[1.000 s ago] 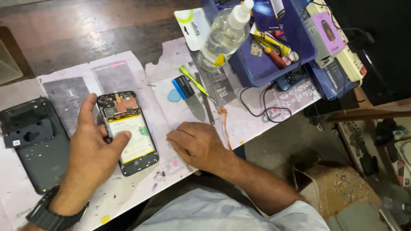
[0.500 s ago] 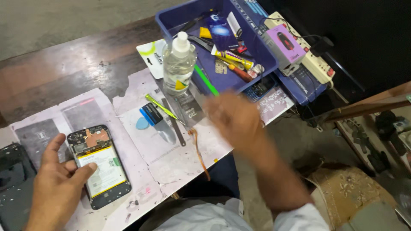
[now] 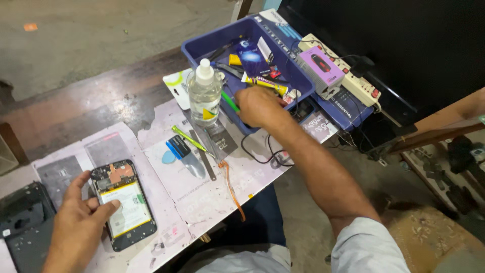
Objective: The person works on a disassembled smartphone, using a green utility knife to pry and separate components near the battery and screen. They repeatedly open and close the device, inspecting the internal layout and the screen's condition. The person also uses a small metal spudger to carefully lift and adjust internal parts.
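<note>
I am resting my left hand [image 3: 81,222] on the opened phone [image 3: 123,203], fingers spread loosely; my thumb is lying across its yellowish battery and the other fingers are lying along its left edge. Nothing is being pinched there; the hand is only pressing the phone flat against the paper sheet [image 3: 166,202] it is lying on. The phone is lying face down with its back removed, well to the left of the blue tray [image 3: 212,43].

I am reaching my right hand [image 3: 260,106] into the near edge of the blue tray, knuckles up and fingers curled downward. Whether those fingers are closing on anything I cannot tell, since the back of the hand is hiding them. A green-handled tool [image 3: 230,101] is lying just left of that hand, at the tray's rim.

Counting around the tray: one clear bottle [image 3: 204,96] with a white cap is standing just left of it. One yellow tube [image 3: 265,84] is lying inside the tray, just beyond my right hand. One purple box [image 3: 320,65] is sitting on the white power strip [image 3: 353,81] to its right. One detached dark back cover [image 3: 22,222] is lying far left of the tray, beside the phone.
</note>
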